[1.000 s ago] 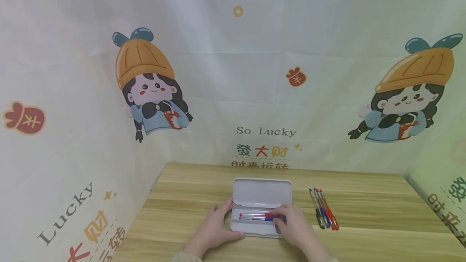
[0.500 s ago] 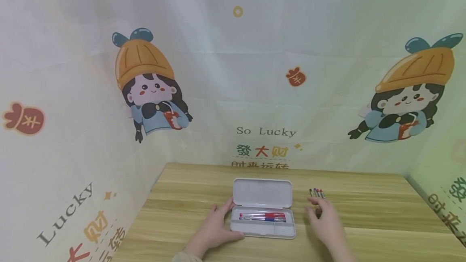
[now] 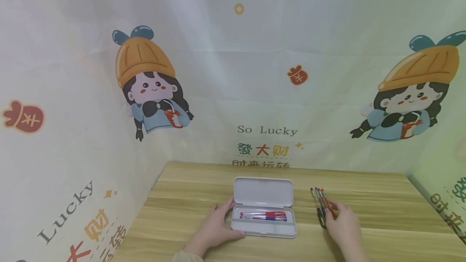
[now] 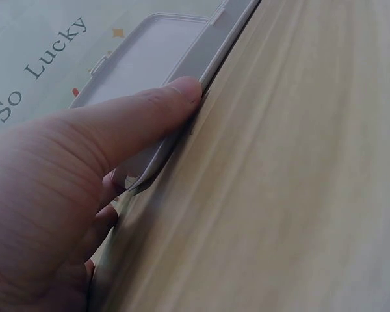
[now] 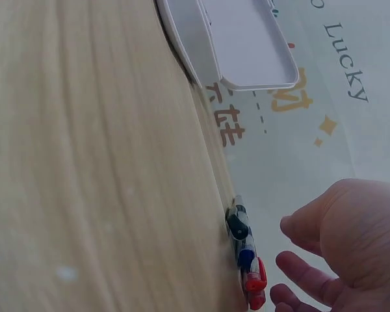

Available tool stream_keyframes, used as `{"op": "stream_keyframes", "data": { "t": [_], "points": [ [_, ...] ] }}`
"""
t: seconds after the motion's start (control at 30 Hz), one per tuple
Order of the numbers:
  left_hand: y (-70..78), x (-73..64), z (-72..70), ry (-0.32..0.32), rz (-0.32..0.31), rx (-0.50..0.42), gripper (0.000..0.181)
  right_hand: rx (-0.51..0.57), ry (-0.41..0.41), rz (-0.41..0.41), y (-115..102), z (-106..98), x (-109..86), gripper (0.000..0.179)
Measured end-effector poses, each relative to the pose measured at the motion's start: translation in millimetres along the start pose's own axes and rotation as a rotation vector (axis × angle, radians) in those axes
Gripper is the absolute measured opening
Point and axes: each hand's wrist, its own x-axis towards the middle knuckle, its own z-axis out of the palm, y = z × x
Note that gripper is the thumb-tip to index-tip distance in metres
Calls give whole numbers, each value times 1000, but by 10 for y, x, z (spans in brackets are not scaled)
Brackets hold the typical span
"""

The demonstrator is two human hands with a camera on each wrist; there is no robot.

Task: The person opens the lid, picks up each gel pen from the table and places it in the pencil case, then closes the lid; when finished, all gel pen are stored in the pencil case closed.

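R hand (image 5: pixel 351 244) nr pens (image 5: pixel 246 257)

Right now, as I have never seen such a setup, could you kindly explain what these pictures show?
There is no machine here: a person works with bare hands, the left hand and the right hand. The wide view comes from a camera worn on the head, looking forward and down. The two closer views come from a camera on each wrist, looking at that hand's work.

On the wooden table lies an open pencil case with red and blue pens inside. To its right are loose pens in black, blue and red. A printed cloth hangs behind.

The left hand holds the left end of the case. The right hand is at the loose pens, none visibly gripped.
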Motion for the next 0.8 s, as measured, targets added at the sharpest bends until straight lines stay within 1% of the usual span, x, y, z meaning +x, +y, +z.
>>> {"op": "stream_keyframes", "data": {
  "t": [0.13,0.3,0.5,0.8],
  "points": [
    [6,8,10,4,24,6,128,-13,-29,18,40,-17,5,48],
    [-4,20,16,2,19,16,128,-54,-80,64,94,-21,-2,52],
    [-8,21,15,-2,6,14,127,-69,-85,85,130,-21,5,51],
    [35,-12,-1,-4,13,2,128,-71,-103,113,104,-31,1,46]
  ]
}}
